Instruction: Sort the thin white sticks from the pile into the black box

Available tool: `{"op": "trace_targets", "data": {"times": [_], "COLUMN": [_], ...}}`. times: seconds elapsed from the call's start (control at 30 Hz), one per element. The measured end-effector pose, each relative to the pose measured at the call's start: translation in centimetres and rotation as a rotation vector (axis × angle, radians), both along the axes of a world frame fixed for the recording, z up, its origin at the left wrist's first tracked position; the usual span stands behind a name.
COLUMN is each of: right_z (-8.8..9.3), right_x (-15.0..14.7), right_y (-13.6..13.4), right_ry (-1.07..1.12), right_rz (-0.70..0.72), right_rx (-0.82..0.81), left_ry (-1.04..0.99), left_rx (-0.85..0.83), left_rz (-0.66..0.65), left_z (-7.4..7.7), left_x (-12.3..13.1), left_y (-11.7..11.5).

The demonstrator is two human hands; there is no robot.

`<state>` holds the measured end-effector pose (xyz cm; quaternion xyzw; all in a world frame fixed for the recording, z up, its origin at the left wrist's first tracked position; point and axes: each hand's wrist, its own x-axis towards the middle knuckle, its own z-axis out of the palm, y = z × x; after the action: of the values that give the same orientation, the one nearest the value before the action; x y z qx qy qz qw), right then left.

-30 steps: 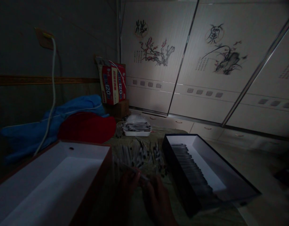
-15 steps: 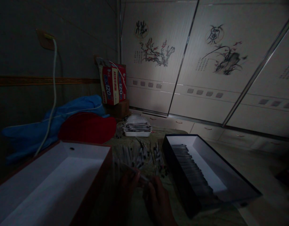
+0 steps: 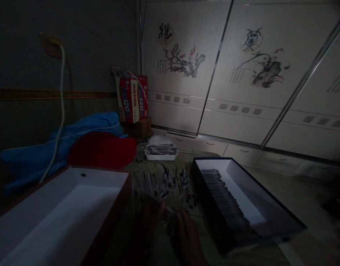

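Note:
In the dim light my left hand (image 3: 151,216) is closed around one end of a slim pale pen (image 3: 168,209). My right hand (image 3: 186,234) has its fingers curled at the pen's other end, close to the left one. Just beyond them, loose pens (image 3: 153,181) with clear barrels and dark ends lie in a spread on the table (image 3: 164,245). On the right, a dark-edged box (image 3: 255,195) with a white inside holds a row of pens (image 3: 223,194) along its left side. The fingertips are too dark for detail.
A red-edged box (image 3: 83,207) with a white inside stands at left. Behind the loose pens sits a white tray (image 3: 161,157) of thin parts. Red cloth (image 3: 102,151), blue fabric (image 3: 86,125), a white cable (image 3: 62,92) and a red carton (image 3: 132,98) are farther back.
Both hands stay almost in place, with the pen still between them. The right hand's fingers have shifted slightly around its end. The boxes and loose pens look unchanged.

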<state>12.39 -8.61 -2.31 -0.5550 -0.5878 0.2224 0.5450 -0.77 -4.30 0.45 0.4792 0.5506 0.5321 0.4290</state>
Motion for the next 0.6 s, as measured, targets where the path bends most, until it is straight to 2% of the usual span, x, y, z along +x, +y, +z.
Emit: {"op": "trace_targets", "data": {"times": [0.13, 0.3, 0.43, 0.5, 0.6], "right_z": [-0.5, -0.5, -0.9, -0.9, -0.3], "right_x": [0.3, 0.1, 0.3, 0.3, 0.0], "right_y": [0.2, 0.0, -0.1, -0.1, 0.0], "right_ry": [-0.026, -0.019, -0.018, -0.020, -0.004], "right_rz": [-0.028, -0.013, -0.058, -0.078, 0.017], "right_rx": [0.017, -0.020, 0.002, -0.006, -0.055], "left_ry": [-0.036, 0.011, -0.030, -0.037, -0.011], "left_rx": [-0.021, 0.037, -0.024, -0.023, -0.022], "left_rz": [-0.011, -0.002, -0.052, -0.034, -0.018], "left_z": [0.0, -0.4, 0.5, 0.9, 0.6], "left_x": [0.0, -0.1, 0.1, 0.2, 0.2], "left_y": [0.2, 0.5, 0.3, 0.2, 0.2]}}
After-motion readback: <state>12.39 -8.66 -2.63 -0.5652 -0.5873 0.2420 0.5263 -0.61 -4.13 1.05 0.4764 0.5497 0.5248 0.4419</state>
